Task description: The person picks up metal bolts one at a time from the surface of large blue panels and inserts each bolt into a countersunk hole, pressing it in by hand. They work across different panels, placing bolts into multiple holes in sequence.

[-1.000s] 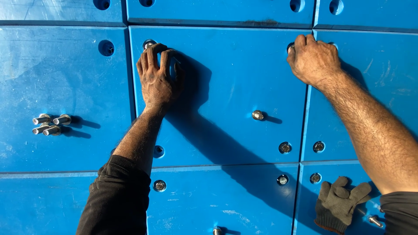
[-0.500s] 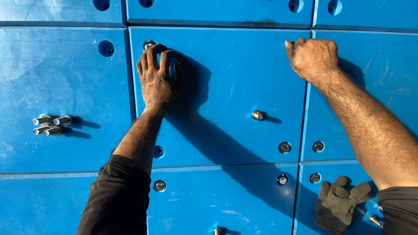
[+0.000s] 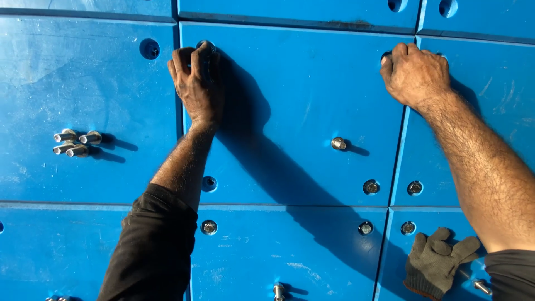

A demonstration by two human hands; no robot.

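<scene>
My left hand point(image 3: 198, 83) lies on the top left corner of the middle blue panel point(image 3: 295, 106). Its fingers are curled over a bolt hole there, pinching a bolt of which only a sliver shows. At the panel's top right corner my right hand point(image 3: 415, 72) has its fingers bent over another hole. What it grips is hidden under the knuckles. A loose bolt point(image 3: 338, 144) stands on the panel between my two arms.
Several loose silver bolts point(image 3: 77, 143) lie in a cluster on the left panel. A grey work glove point(image 3: 437, 262) rests at the lower right. Seated bolts point(image 3: 370, 187) point(image 3: 209, 227) and an open hole point(image 3: 149, 49) dot the neighbouring panels. Another bolt point(image 3: 278, 291) stands at the bottom edge.
My right hand has turned at the wrist, so its fingers now curl to the left over the hole. The left hand stays in place. The view has shifted slightly.
</scene>
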